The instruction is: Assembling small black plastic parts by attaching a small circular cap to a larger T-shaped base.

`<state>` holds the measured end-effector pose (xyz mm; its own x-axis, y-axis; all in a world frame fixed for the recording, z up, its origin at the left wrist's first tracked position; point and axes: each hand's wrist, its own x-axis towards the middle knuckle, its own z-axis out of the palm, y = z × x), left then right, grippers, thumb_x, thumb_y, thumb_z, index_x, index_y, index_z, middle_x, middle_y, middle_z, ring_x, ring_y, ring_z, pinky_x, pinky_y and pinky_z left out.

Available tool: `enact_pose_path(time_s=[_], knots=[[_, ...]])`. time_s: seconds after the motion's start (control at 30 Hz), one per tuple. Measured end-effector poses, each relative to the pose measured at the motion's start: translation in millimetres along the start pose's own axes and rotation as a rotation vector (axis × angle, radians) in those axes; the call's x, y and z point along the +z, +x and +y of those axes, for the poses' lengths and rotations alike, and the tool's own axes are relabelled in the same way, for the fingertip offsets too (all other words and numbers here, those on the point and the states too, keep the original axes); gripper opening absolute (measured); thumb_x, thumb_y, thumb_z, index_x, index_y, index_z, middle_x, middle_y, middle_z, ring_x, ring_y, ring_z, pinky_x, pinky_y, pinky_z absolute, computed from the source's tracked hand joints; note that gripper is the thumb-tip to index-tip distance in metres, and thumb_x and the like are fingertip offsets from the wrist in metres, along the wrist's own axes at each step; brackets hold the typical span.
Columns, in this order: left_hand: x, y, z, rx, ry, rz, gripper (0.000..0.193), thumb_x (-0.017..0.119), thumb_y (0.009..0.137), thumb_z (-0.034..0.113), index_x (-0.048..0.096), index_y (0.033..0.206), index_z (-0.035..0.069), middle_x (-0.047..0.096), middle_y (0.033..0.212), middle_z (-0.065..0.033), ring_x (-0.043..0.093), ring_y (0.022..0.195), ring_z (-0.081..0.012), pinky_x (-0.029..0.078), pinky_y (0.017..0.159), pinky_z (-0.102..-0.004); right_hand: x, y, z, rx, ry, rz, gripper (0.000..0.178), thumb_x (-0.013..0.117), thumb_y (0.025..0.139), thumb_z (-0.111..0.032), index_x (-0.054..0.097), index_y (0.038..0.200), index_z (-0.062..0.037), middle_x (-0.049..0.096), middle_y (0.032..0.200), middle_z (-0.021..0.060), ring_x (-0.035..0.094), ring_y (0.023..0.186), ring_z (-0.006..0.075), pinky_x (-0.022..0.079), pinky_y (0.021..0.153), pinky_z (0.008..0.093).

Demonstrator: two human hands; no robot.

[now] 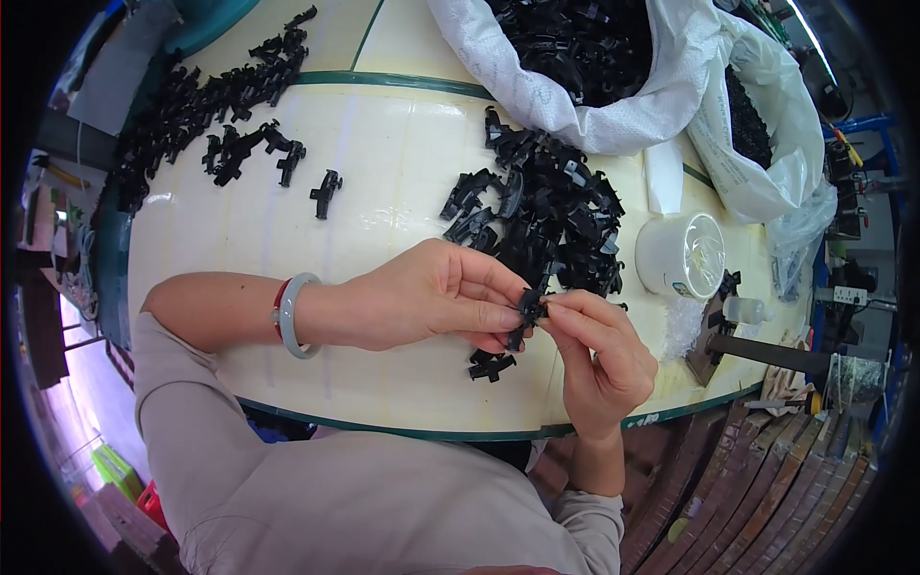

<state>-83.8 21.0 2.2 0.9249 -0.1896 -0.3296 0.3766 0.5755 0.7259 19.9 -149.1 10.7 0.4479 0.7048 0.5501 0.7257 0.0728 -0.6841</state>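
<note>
Pinched a small black plastic clip (530, 308), right between thumb and fingers of the left hand (417, 299), up over the cream tabletop (383, 182)! Met it from the right with thumb and fingertips of the right hand (611, 369), apparently pinching too, contact partly hidden. Held it by the near end of the heap of black clips (563, 216), loose clip (492, 366) just below.

Parts pile (565, 216) on table (383, 182). Sack (613, 131) behind pile. Second parts group (206, 105) left of pile. Cylinder (676, 254) right of pile.

Held black part (529, 306) partly hidden
</note>
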Motion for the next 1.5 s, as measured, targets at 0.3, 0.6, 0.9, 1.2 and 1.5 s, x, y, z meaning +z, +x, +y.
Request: enact_pose_path(time_s=[0.3,0.6,0.9,1.2,1.5], knots=[[3.4,-1.7,2.4,0.034,0.127,0.061,0.021,0.06,0.085,0.006,0.06,0.103,-0.005,0.064,0.091,-0.0098,0.063,0.08,-0.0127,0.053,0.073,-0.0238,-3.3,-2.6,1.5,-0.034,-0.026,-0.064,0.026,0.066,0.063,0.012,0.065,0.087,0.0033,0.064,0.084,0.0132,0.062,0.071,0.0222,0.051,0.061,0.0261],[8.2,-9.4,6.6,0.033,0.234,0.244,0.02,0.059,0.083,0.001,0.059,0.103,-0.004,0.065,0.089,-0.0108,0.064,0.077,-0.0146,0.054,0.068,-0.0248,-3.7,-6.1,1.1,-0.022,0.121,0.02,0.027,0.07,0.064,0.008,0.065,0.09,0.0005,0.063,0.092,0.0126,0.06,0.08,0.0235,0.049,0.066,0.0278],[-47.1,-55.1,8.4,0.093,0.511,0.736,0.023,0.059,0.082,-0.001,0.058,0.105,-0.004,0.062,0.085,-0.0061,0.062,0.069,-0.0098,0.053,0.061,-0.019,-101.2,-72.7,22.2,0.445,-0.487,0.096,0.026,0.068,0.069,0.006,0.065,0.093,-0.002,0.061,0.089,0.0113,0.061,0.075,0.0218,0.049,0.062,0.0291],[-60.7,-76.1,14.8,0.135,0.722,0.952,0.026,0.063,0.081,0.0,0.058,0.106,-0.003,0.057,0.089,-0.0032,0.06,0.066,-0.0069,0.049,0.059,-0.0163,-88.3,-84.4,44.2,0.418,-0.396,0.051,0.018,0.065,0.071,0.006,0.063,0.088,0.0002,0.06,0.086,0.0103,0.059,0.077,0.0224,0.047,0.066,0.029],[0.3,-41.7,3.8,0.502,1.294,0.498,0.019,0.07,0.074,0.004,0.063,0.091,0.002,0.059,0.079,-0.0081,0.058,0.065,-0.0169,0.048,0.053,-0.0256,-90.2,-102.1,44.5,0.609,0.048,0.499,0.013,0.048,0.088,0.006,0.057,0.098,0.0054,0.057,0.104,0.016,0.062,0.082,0.0186,0.053,0.073,0.0276]])
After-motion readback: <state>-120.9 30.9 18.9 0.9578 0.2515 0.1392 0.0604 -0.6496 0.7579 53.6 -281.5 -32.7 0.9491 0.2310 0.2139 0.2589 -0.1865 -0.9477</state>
